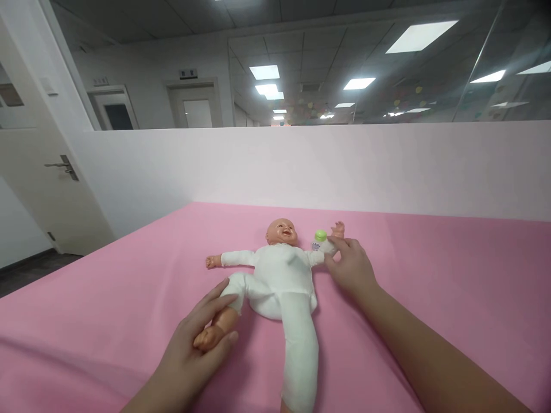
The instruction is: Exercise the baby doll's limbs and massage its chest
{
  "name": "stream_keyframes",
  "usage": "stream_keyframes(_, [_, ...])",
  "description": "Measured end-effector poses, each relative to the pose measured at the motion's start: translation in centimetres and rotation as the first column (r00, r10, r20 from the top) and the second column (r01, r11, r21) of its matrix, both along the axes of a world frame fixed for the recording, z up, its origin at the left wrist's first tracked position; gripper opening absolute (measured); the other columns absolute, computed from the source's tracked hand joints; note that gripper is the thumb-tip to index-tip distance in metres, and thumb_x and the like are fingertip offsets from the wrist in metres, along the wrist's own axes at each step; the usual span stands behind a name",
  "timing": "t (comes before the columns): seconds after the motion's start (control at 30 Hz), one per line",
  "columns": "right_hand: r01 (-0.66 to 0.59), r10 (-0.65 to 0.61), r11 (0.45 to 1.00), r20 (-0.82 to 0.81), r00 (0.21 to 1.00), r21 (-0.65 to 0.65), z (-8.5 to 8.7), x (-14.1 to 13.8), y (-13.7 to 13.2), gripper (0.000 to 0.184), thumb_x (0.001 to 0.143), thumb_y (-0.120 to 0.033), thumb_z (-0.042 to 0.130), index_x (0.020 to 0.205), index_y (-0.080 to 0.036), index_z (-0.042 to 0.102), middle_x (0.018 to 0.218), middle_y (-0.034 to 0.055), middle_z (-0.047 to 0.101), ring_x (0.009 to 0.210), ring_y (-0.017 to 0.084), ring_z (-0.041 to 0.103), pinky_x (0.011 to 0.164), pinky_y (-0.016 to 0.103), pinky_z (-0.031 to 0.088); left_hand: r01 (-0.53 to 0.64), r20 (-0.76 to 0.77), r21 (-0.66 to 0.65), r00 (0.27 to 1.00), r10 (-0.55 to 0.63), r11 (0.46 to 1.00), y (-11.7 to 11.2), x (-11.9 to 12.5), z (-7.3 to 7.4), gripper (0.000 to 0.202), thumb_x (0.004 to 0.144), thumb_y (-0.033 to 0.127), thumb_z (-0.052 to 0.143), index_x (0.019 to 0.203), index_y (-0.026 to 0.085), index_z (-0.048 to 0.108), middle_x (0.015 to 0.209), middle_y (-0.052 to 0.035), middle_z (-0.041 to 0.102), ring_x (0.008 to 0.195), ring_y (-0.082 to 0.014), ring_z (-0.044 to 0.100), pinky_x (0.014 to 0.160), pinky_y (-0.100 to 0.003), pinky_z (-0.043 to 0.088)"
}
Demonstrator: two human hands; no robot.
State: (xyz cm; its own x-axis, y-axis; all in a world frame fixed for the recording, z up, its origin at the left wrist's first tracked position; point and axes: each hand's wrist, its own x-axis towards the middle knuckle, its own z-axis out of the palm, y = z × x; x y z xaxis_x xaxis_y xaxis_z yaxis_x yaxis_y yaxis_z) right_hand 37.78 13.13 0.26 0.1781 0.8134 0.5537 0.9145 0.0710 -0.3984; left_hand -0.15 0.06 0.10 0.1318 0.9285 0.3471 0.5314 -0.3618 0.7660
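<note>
A pink sheet (430, 275) covers the surface before a white partition (301, 166), and the doll (279, 275) lies face up at its middle. Your left hand (193, 350) is curled around the doll's near foot; your right hand (350, 267) pinches a small green-capped bottle (322, 242) by its far arm. Tug that foot and the doll may slide, knocking the bottle from your light grip.
</note>
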Motion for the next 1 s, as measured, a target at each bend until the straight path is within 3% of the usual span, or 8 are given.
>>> stream_keyframes(0.1, [-0.229, 0.219, 0.965, 0.086, 0.972, 0.127, 0.2, -2.3, -1.3, 0.046, 0.09, -0.031, 0.063, 0.135, -0.03, 0.067, 0.132, 0.0112, 0.054, 0.116, 0.031, 0.058, 0.093, 0.044, 0.054, 0.005, 0.038, -0.039, 0.999, -0.004, 0.999, 1.5, 1.3, 1.6, 0.048, 0.092, 0.044, 0.066, 0.14, 0.036, 0.063, 0.168, -0.001, 0.036, 0.156, -0.0313, 0.034, 0.126, -0.052, 0.034])
stream_keyframes(0.23, [-0.509, 0.454, 0.854, 0.32, 0.832, 0.112, 0.0, -4.8, -2.4, 0.036, 0.089, -0.019, 0.063, 0.121, -0.03, 0.076, 0.128, 0.0103, 0.057, 0.121, 0.031, 0.053, 0.106, 0.05, 0.047, 0.06, 0.065, -0.106, 0.997, -0.053, 0.993, 4.4, 3.4, 2.4, 0.057, 0.09, 0.046, 0.071, 0.145, 0.036, 0.06, 0.171, -0.0008, 0.031, 0.158, -0.0312, 0.028, 0.128, -0.053, 0.031])
stream_keyframes(0.37, [-0.609, 0.552, 0.792, 0.382, 0.741, 0.035, 0.0, -5.4, -2.4, 0.033, 0.088, -0.01, 0.061, 0.108, -0.027, 0.081, 0.129, 0.008, 0.062, 0.124, 0.03, 0.051, 0.115, 0.052, 0.04, 0.138, 0.071, -0.18, 0.989, -0.127, 0.974, 6.9, 5.0, 2.2, 0.061, 0.09, 0.045, 0.069, 0.15, 0.036, 0.055, 0.173, -0.0002, 0.025, 0.158, -0.0301, 0.029, 0.125, -0.05, 0.035])
stream_keyframes(0.53, [-0.661, 0.643, 0.745, 0.358, 0.677, -0.09, 0.4, -5.1, -2.7, 0.034, 0.078, -0.007, 0.063, 0.101, -0.025, 0.081, 0.136, 0.0046, 0.064, 0.129, 0.03, 0.051, 0.12, 0.05, 0.037, 0.193, -0.093, -0.108, 0.975, -0.204, 0.975, 7.5, 6.0, 2.1, 0.063, 0.088, 0.037, 0.07, 0.15, 0.037, 0.056, 0.173, -0.0007, 0.026, 0.159, -0.0307, 0.026, 0.127, -0.05, 0.032])
stream_keyframes(0.7, [-0.615, 0.607, 0.781, 0.366, 0.706, -0.109, 0.8, -5.4, -3.0, 0.034, 0.085, -0.01, 0.061, 0.106, -0.026, 0.082, 0.141, 0.0062, 0.063, 0.13, 0.03, 0.053, 0.118, 0.052, 0.04, 0.182, -0.159, -0.033, 0.97, -0.185, 0.983, 6.9, 6.2, 1.9, 0.061, 0.089, 0.031, 0.066, 0.149, 0.033, 0.057, 0.172, -0.0042, 0.026, 0.157, -0.0332, 0.03, 0.124, -0.051, 0.038])
stream_keyframes(0.83, [-0.515, 0.513, 0.854, 0.297, 0.806, -0.076, 0.6, -4.6, -2.4, 0.032, 0.095, -0.021, 0.058, 0.117, -0.031, 0.079, 0.132, 0.0071, 0.065, 0.115, 0.027, 0.061, 0.098, 0.045, 0.053, 0.138, -0.183, 0.017, 0.974, -0.133, 0.99, 5.8, 5.5, 1.8, 0.059, 0.091, 0.034, 0.065, 0.149, 0.03, 0.057, 0.172, -0.0065, 0.027, 0.155, -0.0353, 0.034, 0.121, -0.052, 0.042])
stream_keyframes(1.0, [-0.228, 0.227, 0.973, 0.047, 0.973, 0.024, 0.1, -0.9, -0.5, 0.046, 0.094, -0.032, 0.059, 0.14, -0.035, 0.065, 0.133, 0.0072, 0.06, 0.111, 0.026, 0.063, 0.092, 0.04, 0.054, 0.075, -0.285, 0.113, 0.958, -0.04, 0.991, 2.6, 3.6, 0.6, 0.058, 0.092, 0.033, 0.064, 0.149, 0.033, 0.055, 0.173, -0.0047, 0.025, 0.154, -0.0331, 0.038, 0.12, -0.049, 0.045])
